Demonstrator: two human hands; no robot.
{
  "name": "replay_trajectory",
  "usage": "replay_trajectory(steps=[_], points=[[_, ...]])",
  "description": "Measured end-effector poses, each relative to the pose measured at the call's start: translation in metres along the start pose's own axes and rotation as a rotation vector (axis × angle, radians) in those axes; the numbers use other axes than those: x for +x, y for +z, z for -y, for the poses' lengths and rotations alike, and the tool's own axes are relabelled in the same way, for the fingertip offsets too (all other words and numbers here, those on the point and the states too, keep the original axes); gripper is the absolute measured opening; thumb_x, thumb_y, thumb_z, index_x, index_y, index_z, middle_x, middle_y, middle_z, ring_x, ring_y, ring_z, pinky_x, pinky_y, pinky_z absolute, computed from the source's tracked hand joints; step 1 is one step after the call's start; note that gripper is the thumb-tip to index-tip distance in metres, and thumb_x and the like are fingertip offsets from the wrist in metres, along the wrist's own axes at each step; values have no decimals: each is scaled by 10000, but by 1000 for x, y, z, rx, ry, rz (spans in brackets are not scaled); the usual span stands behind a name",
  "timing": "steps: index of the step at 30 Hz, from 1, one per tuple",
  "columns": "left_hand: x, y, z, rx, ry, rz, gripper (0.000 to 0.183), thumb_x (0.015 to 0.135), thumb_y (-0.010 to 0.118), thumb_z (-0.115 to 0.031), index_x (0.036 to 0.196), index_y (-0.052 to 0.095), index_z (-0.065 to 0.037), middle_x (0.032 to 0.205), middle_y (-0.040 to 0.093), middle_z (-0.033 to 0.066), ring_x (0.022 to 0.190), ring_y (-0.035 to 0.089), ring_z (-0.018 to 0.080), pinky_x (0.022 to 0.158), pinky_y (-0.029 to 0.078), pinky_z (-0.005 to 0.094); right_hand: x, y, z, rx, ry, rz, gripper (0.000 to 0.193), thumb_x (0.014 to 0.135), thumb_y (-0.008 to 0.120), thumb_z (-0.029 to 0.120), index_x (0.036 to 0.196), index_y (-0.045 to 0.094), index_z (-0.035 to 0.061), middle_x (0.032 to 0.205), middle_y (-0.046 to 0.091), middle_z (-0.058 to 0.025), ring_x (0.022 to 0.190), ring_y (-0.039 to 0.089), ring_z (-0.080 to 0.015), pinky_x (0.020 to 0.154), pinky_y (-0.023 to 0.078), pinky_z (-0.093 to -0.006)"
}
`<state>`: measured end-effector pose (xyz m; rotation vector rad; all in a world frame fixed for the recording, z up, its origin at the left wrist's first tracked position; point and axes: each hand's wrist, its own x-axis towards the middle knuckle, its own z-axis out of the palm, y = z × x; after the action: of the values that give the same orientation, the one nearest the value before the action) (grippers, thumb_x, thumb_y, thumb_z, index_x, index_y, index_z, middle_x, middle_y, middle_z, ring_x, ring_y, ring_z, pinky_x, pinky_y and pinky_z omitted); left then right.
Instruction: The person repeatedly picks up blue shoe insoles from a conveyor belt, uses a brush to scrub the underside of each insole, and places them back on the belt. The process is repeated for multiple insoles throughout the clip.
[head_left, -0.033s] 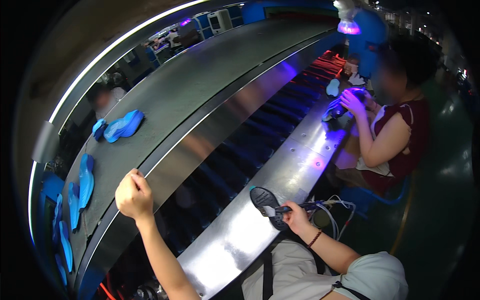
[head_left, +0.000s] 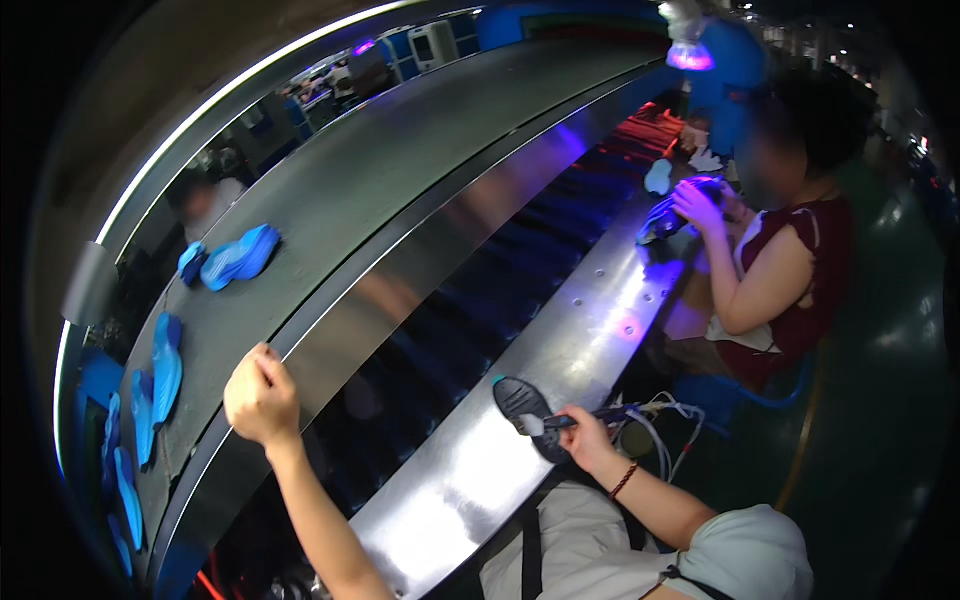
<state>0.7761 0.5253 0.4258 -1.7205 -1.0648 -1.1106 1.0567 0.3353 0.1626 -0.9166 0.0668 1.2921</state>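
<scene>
My left hand [head_left: 262, 398] is a closed fist at the metal edge of the conveyor belt, with nothing seen sticking out of it. Lower right, my right hand [head_left: 585, 438] grips the dark handle of a brush [head_left: 533, 425]. The pale bristle end lies over a black shoe sole [head_left: 515, 397], and whether it touches is hard to tell. That sole rests on the shiny metal ledge [head_left: 450, 500], one teal patch at its far tip. Part of it is covered by the brush and my fingers.
Several blue shoe soles [head_left: 168, 360] sit on the dark conveyor belt [head_left: 400, 170] at left. Thin hoses [head_left: 665, 440] hang beside my right hand. A co-worker [head_left: 800, 270] sits farther along the ledge, hands on an item under purple light. A lamp [head_left: 690, 55] hangs above.
The whole view has shifted slightly to the left. Both my hands keep the same holds, and the brush stays over the sole.
</scene>
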Motion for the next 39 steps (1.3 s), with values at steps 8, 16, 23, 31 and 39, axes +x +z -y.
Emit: replay_trajectory(steps=[8,16,23,31,39], points=[[-12,3,12,59,-56,73,209,914,494,-212,890,691,-147,834,689,12,717,641,229,630,492,337,-1,-7,4,-24,-31,-7,204,880,592,250,846,634,53,700,586,-12,519,488,-100,496,366,-237],[-15,15,27,87,-18,116,265,950,445,-246,932,696,-164,868,696,-2,735,655,210,630,499,310,-2,-17,2,-55,-39,4,203,892,569,246,851,638,59,728,619,-13,512,498,-85,498,383,-225],[-15,16,30,121,0,116,277,952,438,-245,949,702,-162,871,701,3,744,662,208,630,506,303,3,-16,2,-75,-26,49,192,895,562,239,870,635,64,802,635,-17,529,495,-78,515,379,-220],[-13,14,9,64,-42,75,281,955,434,-250,946,701,-163,868,700,6,741,662,208,629,507,301,5,-21,-3,-87,-17,29,175,890,578,236,889,630,69,815,629,-18,548,498,-80,507,374,-220],[-12,13,17,85,-13,77,280,955,437,-251,941,702,-161,864,699,11,736,661,215,623,507,302,1,-13,-4,-43,-11,24,170,892,577,239,876,627,78,805,627,-18,553,492,-79,522,377,-214]])
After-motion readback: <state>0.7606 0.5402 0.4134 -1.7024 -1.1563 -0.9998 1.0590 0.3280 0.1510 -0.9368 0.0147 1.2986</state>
